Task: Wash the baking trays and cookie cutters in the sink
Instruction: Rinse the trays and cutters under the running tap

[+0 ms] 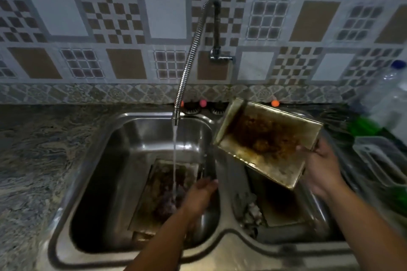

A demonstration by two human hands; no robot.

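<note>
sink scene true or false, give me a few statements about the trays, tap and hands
1. Water runs from the tap into the left basin. True.
2. The right hand holds a spotless tray. False: the tilted tray it grips is caked with brown residue.
3. A second tray lies in the left basin. True.
4. The left hand rests on the counter. False: it reaches down into the left basin beside the stream.
</note>
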